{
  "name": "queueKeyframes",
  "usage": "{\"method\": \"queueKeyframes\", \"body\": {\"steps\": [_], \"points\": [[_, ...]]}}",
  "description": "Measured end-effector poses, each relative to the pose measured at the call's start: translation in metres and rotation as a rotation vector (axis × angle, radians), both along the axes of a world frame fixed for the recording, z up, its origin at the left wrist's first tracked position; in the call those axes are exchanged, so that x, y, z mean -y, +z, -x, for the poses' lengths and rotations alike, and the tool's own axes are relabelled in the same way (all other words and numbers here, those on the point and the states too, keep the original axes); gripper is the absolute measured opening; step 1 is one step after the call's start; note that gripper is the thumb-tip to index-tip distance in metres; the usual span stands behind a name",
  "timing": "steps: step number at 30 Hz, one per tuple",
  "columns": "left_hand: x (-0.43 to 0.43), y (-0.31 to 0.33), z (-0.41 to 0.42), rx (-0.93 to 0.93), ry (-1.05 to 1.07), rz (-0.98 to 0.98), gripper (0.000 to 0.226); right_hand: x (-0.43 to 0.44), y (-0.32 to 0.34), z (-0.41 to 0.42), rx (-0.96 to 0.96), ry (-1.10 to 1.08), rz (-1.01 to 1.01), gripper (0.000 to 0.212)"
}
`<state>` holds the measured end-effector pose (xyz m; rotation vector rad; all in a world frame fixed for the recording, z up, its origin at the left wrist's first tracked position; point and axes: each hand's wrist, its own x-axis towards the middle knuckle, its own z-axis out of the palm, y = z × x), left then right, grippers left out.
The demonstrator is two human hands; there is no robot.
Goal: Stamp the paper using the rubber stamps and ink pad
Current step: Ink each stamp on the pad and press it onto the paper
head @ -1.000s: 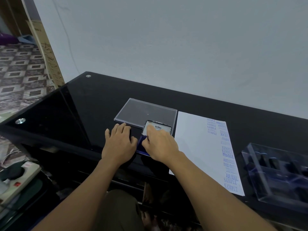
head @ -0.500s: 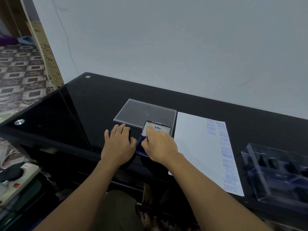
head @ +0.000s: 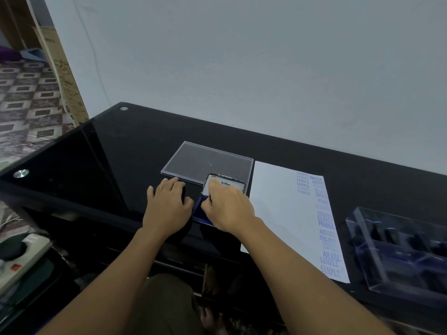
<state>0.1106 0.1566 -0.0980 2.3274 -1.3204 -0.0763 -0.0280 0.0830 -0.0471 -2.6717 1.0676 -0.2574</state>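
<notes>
Unmoved, right grip (head: 227, 209) pinches the "Artline" ink pad lid (head: 232, 186).
Beside it left grip (head: 169, 204) lies flat; paper (head: 273, 209) reads "SAMPLE", "FRAGILE".

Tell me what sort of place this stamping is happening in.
Probably a home room or small office: a glossy black glass-topped desk against a plain painted wall, a patterned floor at left, and an extension socket lying low beside the desk.

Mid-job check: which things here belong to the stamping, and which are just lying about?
For the job: ink pad, right hand gripping it, left hand flat beside it, paper, clear tray of stamps.
Lying about: clear lid, power strip, cardboard sheet.
</notes>
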Motion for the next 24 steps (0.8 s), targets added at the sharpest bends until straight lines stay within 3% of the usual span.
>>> {"method": "queueKeyframes", "body": {"steps": [6,12,18,24], "points": [[0.002,0.008,-0.001,-0.090,0.032,0.075,0.039,0.002,0.005,0.002,-0.001,0.020,-0.019,0.014],[0.009,0.025,0.004,-0.168,0.030,0.134,0.038,0.011,0.014,0.015,0.164,-0.100,-0.121,0.017],[0.031,0.054,0.023,-0.142,-0.078,0.214,0.038,0.041,0.040,0.043,0.226,-0.208,-0.266,0.019],[0.064,0.074,0.053,-0.130,-0.218,0.191,0.039,0.082,0.064,0.088,0.193,-0.262,-0.236,0.016]]}}
